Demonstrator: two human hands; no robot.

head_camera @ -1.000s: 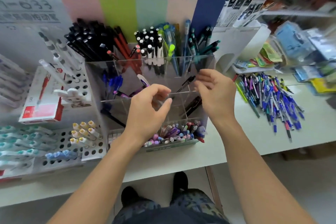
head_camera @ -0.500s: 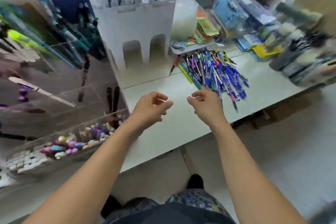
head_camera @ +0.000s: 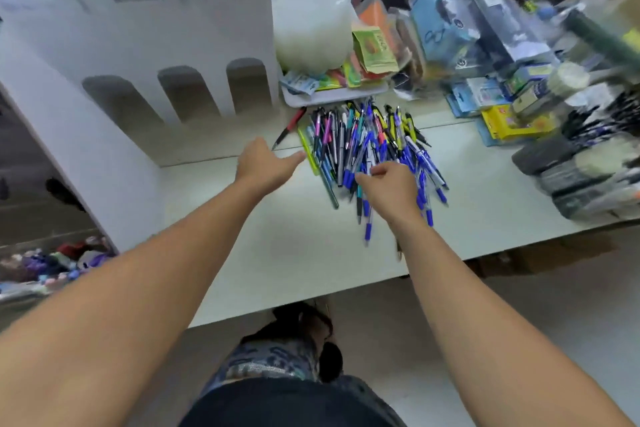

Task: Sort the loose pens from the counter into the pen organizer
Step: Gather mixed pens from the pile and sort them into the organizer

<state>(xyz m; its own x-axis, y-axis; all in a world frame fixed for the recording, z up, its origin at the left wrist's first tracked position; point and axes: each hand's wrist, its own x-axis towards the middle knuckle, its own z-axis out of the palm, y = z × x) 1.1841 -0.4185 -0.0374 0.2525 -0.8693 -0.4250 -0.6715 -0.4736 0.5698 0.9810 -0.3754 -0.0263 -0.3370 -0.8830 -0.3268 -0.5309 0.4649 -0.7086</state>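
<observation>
Both hands have left the organizer: the right hand (head_camera: 388,184) now on the loose pens (head_camera: 367,146), the left hand (head_camera: 263,163) spread beside them.

In front of me the pale bench (head_camera: 298,246) carries a loose heap of pens (head_camera: 370,149), mostly blue with some yellow, pink and black, and one red pen (head_camera: 291,126) just left of it. Behind the heap sits a white tray (head_camera: 332,97) of packets. A white divider stand (head_camera: 145,55) stands at left; blurred boxes, perhaps stationery, crowd the right (head_camera: 512,121).
</observation>
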